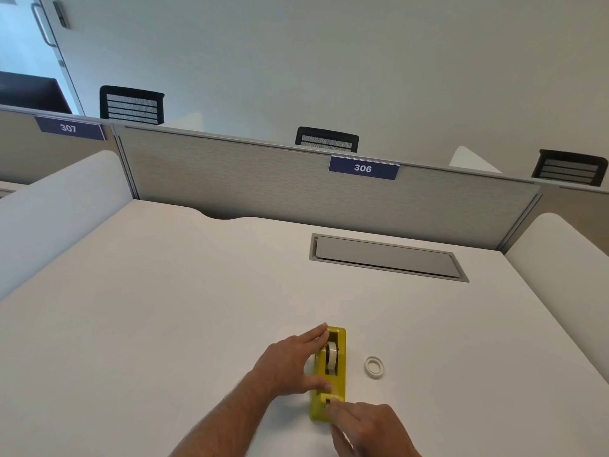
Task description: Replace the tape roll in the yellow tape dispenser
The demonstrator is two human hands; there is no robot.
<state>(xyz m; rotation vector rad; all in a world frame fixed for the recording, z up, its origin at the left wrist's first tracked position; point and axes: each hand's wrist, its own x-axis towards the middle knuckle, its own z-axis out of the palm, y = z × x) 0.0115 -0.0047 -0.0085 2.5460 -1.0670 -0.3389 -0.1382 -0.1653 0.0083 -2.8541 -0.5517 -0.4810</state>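
Yellow tape dispenser (329, 374) under both hands, below partition labels "306" (363, 167), "307" (68, 128)

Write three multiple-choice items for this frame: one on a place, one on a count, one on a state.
1. Where does the loose tape roll lie?
A. On the desk, right of the yellow tape dispenser
B. Left of the dispenser
C. On the grey desk hatch

2. How many chair backs show beyond the partition?
A. One
B. Three
C. Five

3. What is in the dispenser?
A. Nothing
B. A roll, standing on edge
C. A pen

Key: 1 A, the roll lies flat, apart from the dispenser's right side. 2 B, three black backs rise above the partition. 3 B, a roll sits in the well, between the left hand and right hand.
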